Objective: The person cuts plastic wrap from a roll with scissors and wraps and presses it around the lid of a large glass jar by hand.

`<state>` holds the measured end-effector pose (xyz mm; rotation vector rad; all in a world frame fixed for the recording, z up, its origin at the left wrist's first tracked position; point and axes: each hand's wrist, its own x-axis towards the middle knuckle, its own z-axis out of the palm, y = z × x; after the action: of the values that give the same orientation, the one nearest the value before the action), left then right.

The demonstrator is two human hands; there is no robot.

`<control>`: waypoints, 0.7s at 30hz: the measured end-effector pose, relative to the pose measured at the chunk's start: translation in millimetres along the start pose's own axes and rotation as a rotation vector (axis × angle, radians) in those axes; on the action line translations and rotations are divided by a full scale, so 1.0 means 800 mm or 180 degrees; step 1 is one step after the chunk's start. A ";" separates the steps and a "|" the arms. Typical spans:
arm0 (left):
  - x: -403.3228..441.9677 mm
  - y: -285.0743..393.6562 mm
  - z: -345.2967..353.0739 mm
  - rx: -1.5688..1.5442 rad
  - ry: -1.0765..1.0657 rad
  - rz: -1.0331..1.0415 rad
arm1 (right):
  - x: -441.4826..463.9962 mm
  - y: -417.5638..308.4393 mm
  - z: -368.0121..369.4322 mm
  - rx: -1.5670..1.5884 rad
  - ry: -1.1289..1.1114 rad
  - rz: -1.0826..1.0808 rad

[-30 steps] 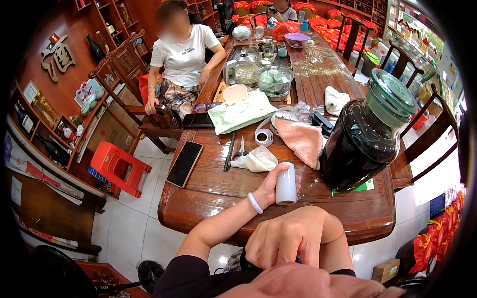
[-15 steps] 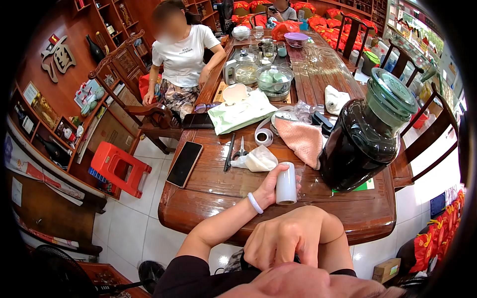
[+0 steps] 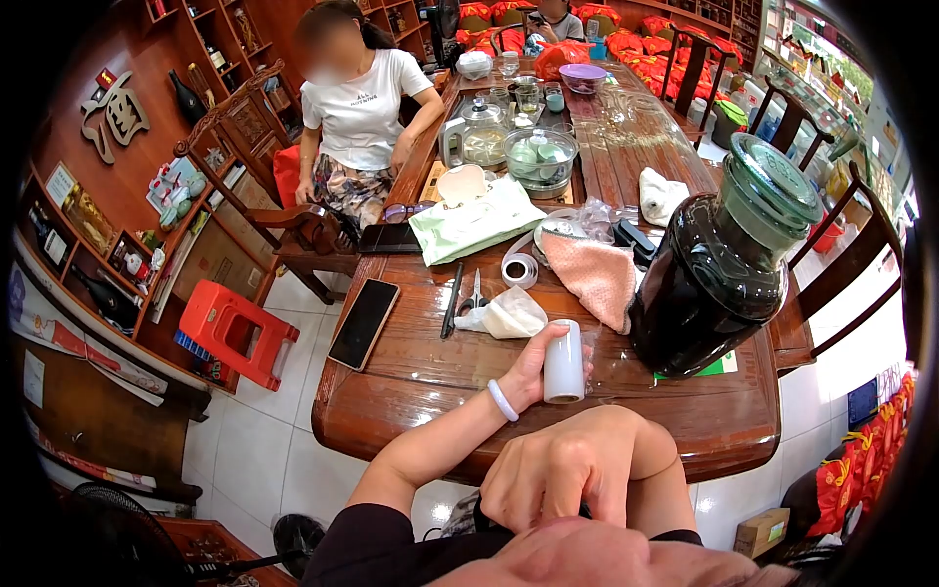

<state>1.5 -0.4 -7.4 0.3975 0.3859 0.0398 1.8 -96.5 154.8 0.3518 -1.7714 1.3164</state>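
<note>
My left hand [image 3: 529, 370], with a pale bangle at its wrist, is wrapped round a white roll of film [image 3: 563, 364] above the table's near edge. Close to my face, my right hand [image 3: 562, 465] is held with its fingers curled; whatever they hold, if anything, is hidden. Beyond the roll lie a cream cloth [image 3: 516, 313], scissors [image 3: 475, 293], a black pen [image 3: 453, 300] and a roll of tape [image 3: 518, 270]. A pink cloth [image 3: 590, 277] touches the big glass jar [image 3: 712, 279] of dark liquid at the right. A phone [image 3: 363, 324] lies at the left.
The wooden table [image 3: 391, 411] carries a green-white packet [image 3: 474, 223], a glass kettle [image 3: 483, 135] and a glass bowl [image 3: 541, 161]. A seated person [image 3: 364, 112] is at its left side, another at the far end. A red stool [image 3: 238, 331] stands on the floor; chairs line the right.
The seated person at the left has shifted their head and torso slightly, and their hand has moved down off the chair arm. My hands and the roll have stayed in place.
</note>
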 end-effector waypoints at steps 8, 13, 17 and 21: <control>0.000 0.000 0.001 0.0031 -0.0021 0.0012 | -0.001 -0.001 0.001 0.0024 0.0063 0.0028; -0.001 0.001 0.003 0.0068 -0.0050 0.0038 | -0.001 0.000 0.000 -0.0001 0.0059 0.0024; 0.000 0.000 0.002 0.0027 0.0024 0.0017 | 0.000 0.000 -0.001 -0.0034 0.0038 0.0008; 0.002 0.000 -0.002 0.0059 -0.0086 0.0024 | -0.001 0.000 0.000 -0.0028 0.0060 0.0010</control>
<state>2.4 0.5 -9.1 0.4175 0.3583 0.0382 2.2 -96.5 153.9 0.3306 -1.7622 1.3097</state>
